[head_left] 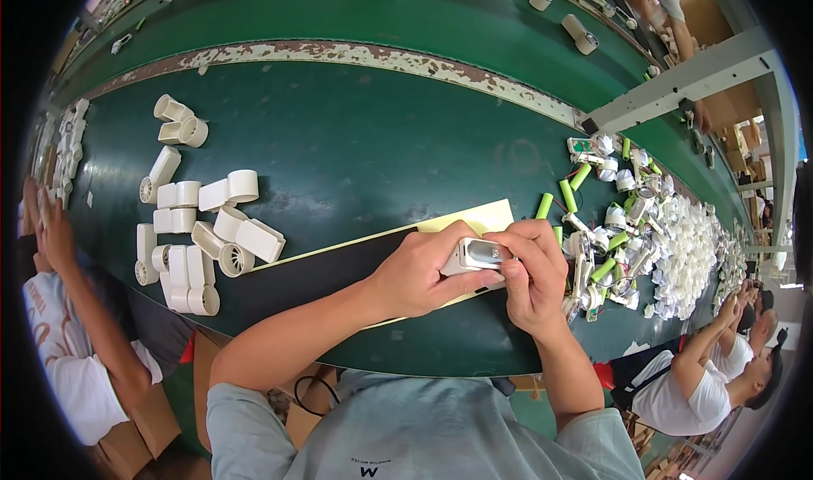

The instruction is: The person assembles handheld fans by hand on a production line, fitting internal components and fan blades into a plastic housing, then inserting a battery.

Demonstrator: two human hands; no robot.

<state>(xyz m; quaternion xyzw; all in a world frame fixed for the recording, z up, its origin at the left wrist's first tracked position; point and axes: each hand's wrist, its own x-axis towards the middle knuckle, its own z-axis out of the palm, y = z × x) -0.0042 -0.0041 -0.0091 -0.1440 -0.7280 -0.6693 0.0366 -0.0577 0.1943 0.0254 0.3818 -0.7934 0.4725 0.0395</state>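
Both my hands meet over a black mat (330, 275) with pale yellow edges. My left hand (415, 268) is closed round a white plastic housing (455, 262) with a grey oval panel on its top. The fingers of my right hand (535, 278) pinch the housing's right end, thumb and forefinger at the grey panel. What lies under the fingers is hidden. To the left stand and lie several white plastic shells (241, 237), each with a round end, some showing a spoked grille.
On the right lie green cylindrical cells (567, 196) with wired parts, beside a heap of small white plastic pieces (677, 260). A pale metal post (686, 77) rises at the right. Beyond a chipped ledge (339, 54) runs a green belt (279, 14). Other people work at both sides.
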